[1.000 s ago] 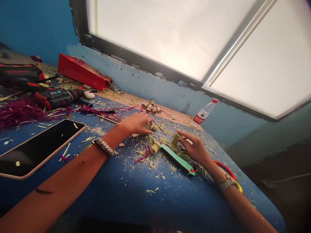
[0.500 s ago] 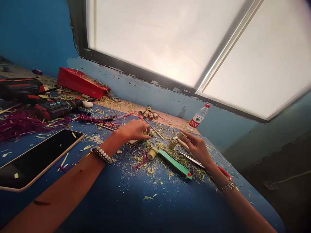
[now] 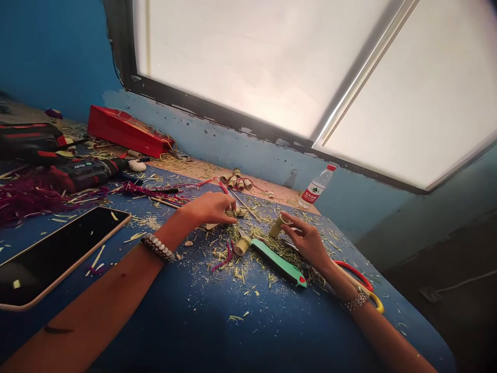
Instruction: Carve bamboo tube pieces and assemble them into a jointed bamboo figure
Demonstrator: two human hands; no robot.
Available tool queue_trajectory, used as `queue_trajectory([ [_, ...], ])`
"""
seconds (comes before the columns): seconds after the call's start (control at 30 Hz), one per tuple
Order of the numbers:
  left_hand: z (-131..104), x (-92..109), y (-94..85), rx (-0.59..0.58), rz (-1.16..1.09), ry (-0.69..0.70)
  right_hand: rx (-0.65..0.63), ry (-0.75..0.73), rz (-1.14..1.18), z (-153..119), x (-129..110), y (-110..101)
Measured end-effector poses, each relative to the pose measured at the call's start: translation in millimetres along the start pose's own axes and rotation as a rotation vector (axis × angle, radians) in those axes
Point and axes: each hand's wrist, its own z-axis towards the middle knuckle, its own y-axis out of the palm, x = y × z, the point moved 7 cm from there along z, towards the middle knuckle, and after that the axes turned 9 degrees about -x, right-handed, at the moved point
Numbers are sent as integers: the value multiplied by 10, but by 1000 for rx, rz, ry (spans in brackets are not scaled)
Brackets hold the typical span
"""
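My right hand (image 3: 308,242) holds a short greenish bamboo tube (image 3: 277,226) between thumb and fingers, just above the shavings. My left hand (image 3: 213,208) is curled over a small bamboo piece (image 3: 232,212), partly hidden by its fingers; another piece lies just beside it. Between the hands, nearer to me, a bamboo tube (image 3: 241,246) lies on its side by a purple strand (image 3: 225,260). A green-handled tool (image 3: 278,262) lies right of that tube. Scissors with red and yellow handles (image 3: 359,274) sit partly under my right wrist.
A phone (image 3: 58,259) lies at the left, with a power drill (image 3: 89,173) and purple fibres (image 3: 29,199) behind. A red box (image 3: 124,132), several bamboo tubes (image 3: 236,181) and a water bottle (image 3: 315,189) stand along the wall. Shavings cover the blue table (image 3: 202,321).
My right hand has moved left and slightly down with the tube, now where another tube stood upright. The yellow scissor handle has come into view. My left hand stays nearly in place.
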Motion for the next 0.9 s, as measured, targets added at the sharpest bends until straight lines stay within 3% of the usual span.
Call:
queue_trajectory([
  [0.17,13,-19,33,-42,-15,5,-18,-32,21,-7,-45,6],
  [0.63,32,-53,49,-14,-26,-26,-121,16,-72,-68,61,125],
  [0.9,49,-93,75,-9,-44,-22,-118,-5,-147,-56,107,139],
])
